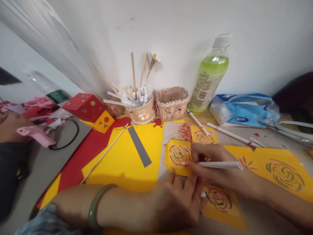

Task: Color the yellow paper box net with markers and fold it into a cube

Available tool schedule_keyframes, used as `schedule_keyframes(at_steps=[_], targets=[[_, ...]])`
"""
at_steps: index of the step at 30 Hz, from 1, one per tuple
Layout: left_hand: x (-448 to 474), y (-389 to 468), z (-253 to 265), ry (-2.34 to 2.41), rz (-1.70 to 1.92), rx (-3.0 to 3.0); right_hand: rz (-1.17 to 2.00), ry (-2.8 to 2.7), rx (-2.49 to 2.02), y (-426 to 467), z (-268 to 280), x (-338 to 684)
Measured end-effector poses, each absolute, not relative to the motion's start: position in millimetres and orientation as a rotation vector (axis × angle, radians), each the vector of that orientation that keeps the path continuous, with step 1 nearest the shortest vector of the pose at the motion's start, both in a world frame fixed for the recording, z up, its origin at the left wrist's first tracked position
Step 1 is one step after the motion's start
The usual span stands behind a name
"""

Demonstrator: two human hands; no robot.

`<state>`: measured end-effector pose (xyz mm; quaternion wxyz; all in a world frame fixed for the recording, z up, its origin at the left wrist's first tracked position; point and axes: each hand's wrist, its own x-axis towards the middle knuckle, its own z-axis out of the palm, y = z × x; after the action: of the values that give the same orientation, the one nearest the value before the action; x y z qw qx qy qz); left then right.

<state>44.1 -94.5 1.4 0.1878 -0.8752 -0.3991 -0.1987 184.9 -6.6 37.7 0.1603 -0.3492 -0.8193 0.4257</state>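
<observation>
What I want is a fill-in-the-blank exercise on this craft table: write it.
The right hand holds a felt-tip marker whose back end is ____.
The green bangle encircles the wearer's ____ arm.
The gray strip lies on a paper sheet colored ____.
The drink bottle has a cap colored ____.
Missing words: pink; left; yellow; white.

Beyond the hands, baskets, bottle and tissue pack block the back; leftward, passage opens over the yellow sheet
</observation>
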Motion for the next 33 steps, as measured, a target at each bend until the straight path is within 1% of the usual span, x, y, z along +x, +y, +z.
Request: schedule_keyframes(at_steps=[11, 19, 26, 33], targets=[[42.5, -96.3, 0.2, -1.123, -0.537, -2.456, 1.193, -2.304, -1.033, -1.4, 45.4, 192.4], [42.7, -96.6, -0.3, -1.15, -0.547, -2.454, 1.099, -2.327, -1.037, 2.3, 47.0, 191.7], [44.0, -95.0, 0.3, -1.132, -0.576, -2.441, 1.173, -2.327, -1.045, -5.0, 43.6, 189.5], [43.7, -94.9, 3.2, -1.124, -0.56, -2.461, 1.146, -2.305, -1.053, -2.4, 46.3, 189.5]])
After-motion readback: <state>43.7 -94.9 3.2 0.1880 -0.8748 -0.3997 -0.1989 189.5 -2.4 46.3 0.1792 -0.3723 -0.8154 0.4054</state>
